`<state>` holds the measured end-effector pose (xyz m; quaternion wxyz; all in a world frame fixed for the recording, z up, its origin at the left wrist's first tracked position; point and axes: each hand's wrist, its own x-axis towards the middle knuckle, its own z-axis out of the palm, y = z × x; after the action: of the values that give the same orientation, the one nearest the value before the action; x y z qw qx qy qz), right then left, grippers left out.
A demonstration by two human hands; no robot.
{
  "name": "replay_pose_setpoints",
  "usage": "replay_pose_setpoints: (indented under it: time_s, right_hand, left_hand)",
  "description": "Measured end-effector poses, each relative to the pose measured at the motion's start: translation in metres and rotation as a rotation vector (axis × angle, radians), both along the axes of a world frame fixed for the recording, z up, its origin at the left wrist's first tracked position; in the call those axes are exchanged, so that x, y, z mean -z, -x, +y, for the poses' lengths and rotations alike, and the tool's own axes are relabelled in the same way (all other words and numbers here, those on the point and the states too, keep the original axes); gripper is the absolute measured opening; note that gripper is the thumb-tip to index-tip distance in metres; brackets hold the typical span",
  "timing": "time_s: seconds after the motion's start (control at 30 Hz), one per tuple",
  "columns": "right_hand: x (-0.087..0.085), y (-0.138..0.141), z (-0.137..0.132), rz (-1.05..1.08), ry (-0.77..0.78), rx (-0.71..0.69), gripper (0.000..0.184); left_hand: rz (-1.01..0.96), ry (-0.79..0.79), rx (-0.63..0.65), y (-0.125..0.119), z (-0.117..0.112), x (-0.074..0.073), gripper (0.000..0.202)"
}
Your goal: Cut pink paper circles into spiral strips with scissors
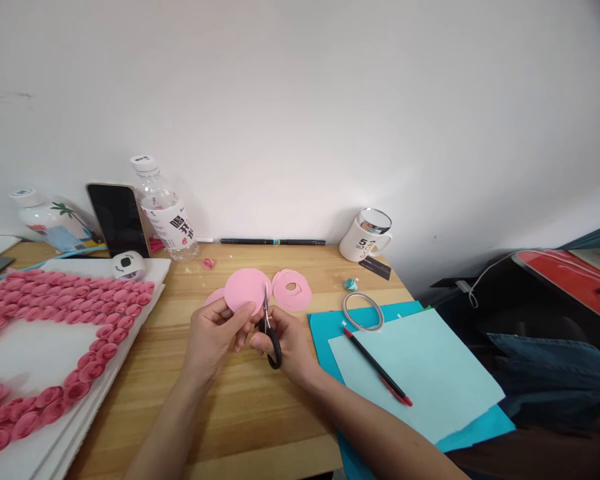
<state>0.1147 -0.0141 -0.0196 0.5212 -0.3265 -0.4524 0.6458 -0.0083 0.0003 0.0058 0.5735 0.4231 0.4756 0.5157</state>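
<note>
My left hand (215,330) pinches a pink paper circle (245,288) by its lower edge, thumb on top. Black-handled scissors (274,347) are gripped in my right hand (290,340), and their blades lie at the circle's right edge. Whether the blades have cut into the paper I cannot tell. Just right of the blades, a pink spiral-cut paper (297,297) lies flat on the wooden table (260,407). Another pink paper piece (213,297) shows partly behind my left hand.
A white board (45,340) with rolled pink paper flowers stands left. Behind are a water bottle (167,213), phone (117,217) and black pen (273,241). At right are a mug (360,240), tape roll (364,313), red-black pen (375,363) and blue paper sheets (430,380).
</note>
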Motion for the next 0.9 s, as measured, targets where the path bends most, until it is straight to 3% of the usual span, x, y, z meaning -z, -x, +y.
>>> replay_pose_setpoints:
  time_s: [0.33, 0.57, 0.9]
  right_hand:
    - [-0.004, 0.0, -0.001, -0.039, 0.02, -0.027, 0.042]
    - [0.005, 0.002, -0.005, -0.04, 0.061, -0.029, 0.046]
    - [0.002, 0.005, -0.002, 0.067, 0.001, -0.028, 0.053]
  left_hand:
    - [-0.008, 0.012, -0.052, 0.001, -0.002, -0.003, 0.022]
    - [-0.09, 0.001, -0.022, -0.001, -0.001, -0.003, 0.024]
    - [-0.006, 0.03, -0.019, -0.003, -0.002, 0.002, 0.029]
